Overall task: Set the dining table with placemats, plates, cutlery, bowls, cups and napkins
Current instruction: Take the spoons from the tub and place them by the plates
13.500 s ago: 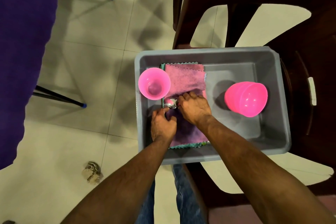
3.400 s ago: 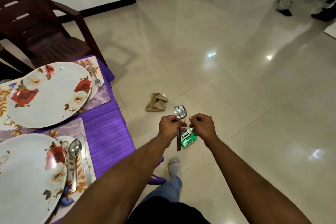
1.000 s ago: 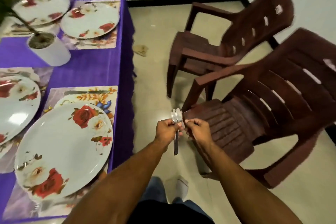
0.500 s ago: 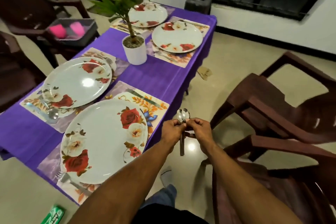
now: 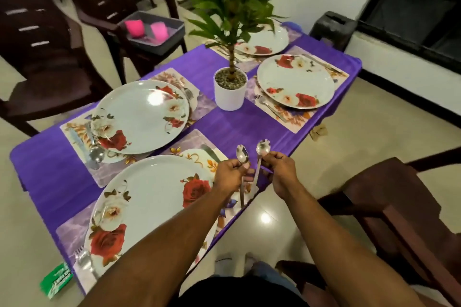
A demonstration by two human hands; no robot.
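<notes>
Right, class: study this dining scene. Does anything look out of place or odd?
Yes. A green printed packet lies on the tiled floor beside the table's near corner, and a crumpled brown scrap lies on the floor past the purple tablecloth's right edge. Both look like litter.

My fingers [image 5: 245, 166] pinch two shiny metal spoons [image 5: 242, 154] beside a glossy flowered plate [image 5: 149, 209]; purple cloth [image 5: 224, 122] covers the bench.
</notes>
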